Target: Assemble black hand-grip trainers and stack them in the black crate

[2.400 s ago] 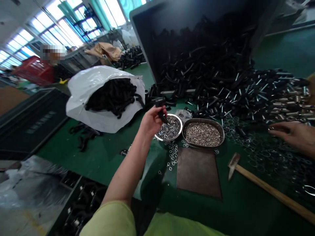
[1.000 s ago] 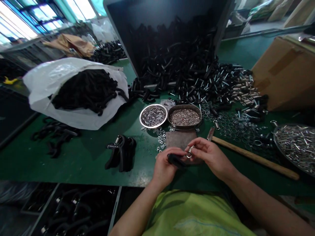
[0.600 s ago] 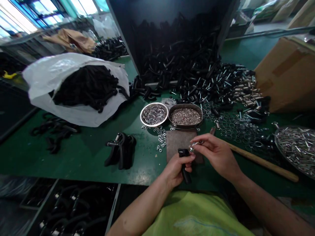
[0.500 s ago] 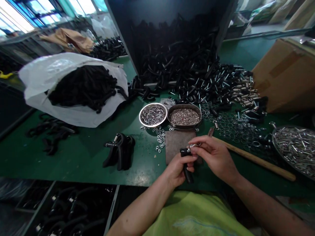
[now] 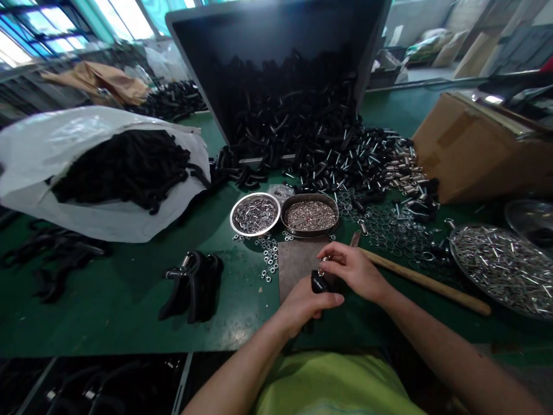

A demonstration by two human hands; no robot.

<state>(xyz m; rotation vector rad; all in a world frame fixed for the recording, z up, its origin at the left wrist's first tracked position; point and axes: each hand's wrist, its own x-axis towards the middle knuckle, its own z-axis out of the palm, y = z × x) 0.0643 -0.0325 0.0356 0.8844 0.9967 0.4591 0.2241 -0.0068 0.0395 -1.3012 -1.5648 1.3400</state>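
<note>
Black part (image 5: 318, 281) is gripped in the closed left hand (image 5: 309, 305) by the plate (image 5: 298, 259), lower end mostly hidden; a coil spring (image 5: 324, 264) is pinched at its top by the right hand's (image 5: 348, 268) thumb and fingers. The plate's right side is blocked from view by the hands, with the hammer (image 5: 425, 281) lying close by on the right and loose nuts (image 5: 270, 259) scattered left. Farther out, bowl (image 5: 232, 216) and oval tin (image 5: 310, 233) are placed behind, assembled clamps (image 5: 194, 288) left, pin-filled pan (image 5: 451, 245) right.
</note>
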